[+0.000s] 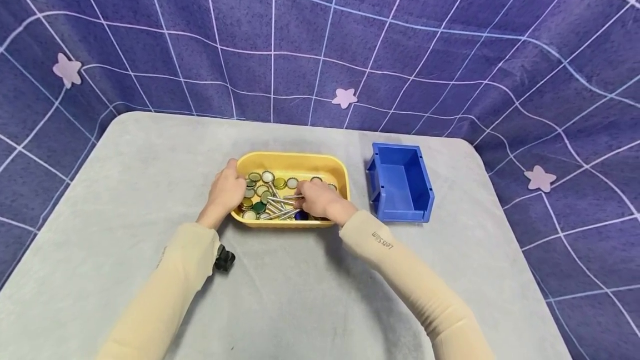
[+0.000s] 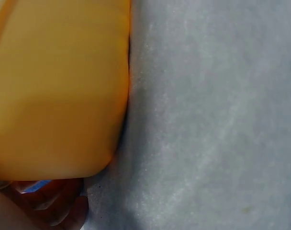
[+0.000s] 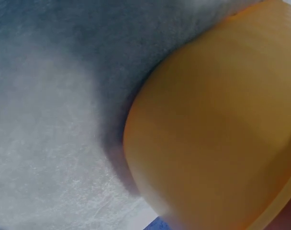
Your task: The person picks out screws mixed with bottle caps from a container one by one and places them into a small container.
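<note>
A yellow bin (image 1: 280, 224) stands on the table with bottle caps (image 1: 259, 207) and slim silver metal rods (image 1: 280, 214) inside. My left hand (image 1: 227, 189) grips the bin's left end at the rim; in the left wrist view, fingers (image 2: 64, 206) curl beside the end wall. Reaching over the near right rim, my right hand (image 1: 320, 199) is down in the bin. Its fingertips appear to pinch a silver rod (image 1: 293, 197), though the hand hides part of the grip. From the right wrist, mostly the bin's outer wall (image 3: 207, 124) shows.
A blue open-front bin (image 1: 399, 185) stands to the right of the yellow one, a short gap apart. Both are on a pale grey tabletop (image 1: 290, 293). Behind and at the sides hangs a purple-blue cloth (image 1: 250, 32) with lines and stars.
</note>
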### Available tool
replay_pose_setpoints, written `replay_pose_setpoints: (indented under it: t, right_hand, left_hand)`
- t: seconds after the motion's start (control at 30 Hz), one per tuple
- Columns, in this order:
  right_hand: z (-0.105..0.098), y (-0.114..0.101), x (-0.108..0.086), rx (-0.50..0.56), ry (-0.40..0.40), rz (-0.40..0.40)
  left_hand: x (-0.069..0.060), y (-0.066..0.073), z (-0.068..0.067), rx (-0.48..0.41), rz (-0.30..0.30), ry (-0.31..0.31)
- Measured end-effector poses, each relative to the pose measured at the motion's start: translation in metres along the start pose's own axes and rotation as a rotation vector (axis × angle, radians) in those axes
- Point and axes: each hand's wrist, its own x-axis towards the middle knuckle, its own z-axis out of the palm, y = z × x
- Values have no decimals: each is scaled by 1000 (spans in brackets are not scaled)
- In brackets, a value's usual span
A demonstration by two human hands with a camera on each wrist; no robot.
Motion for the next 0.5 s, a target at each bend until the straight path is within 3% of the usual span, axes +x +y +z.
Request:
replay_pose_setpoints:
  t: [0.3, 0.5]
  right_hand:
    - [-5, 6, -4, -104, 81, -52]
    - [-10, 9, -9, -152, 61, -46]
  left_hand:
    - [-2, -2, -1, -10, -18, 3]
    - [-1, 0, 2, -9, -25, 5]
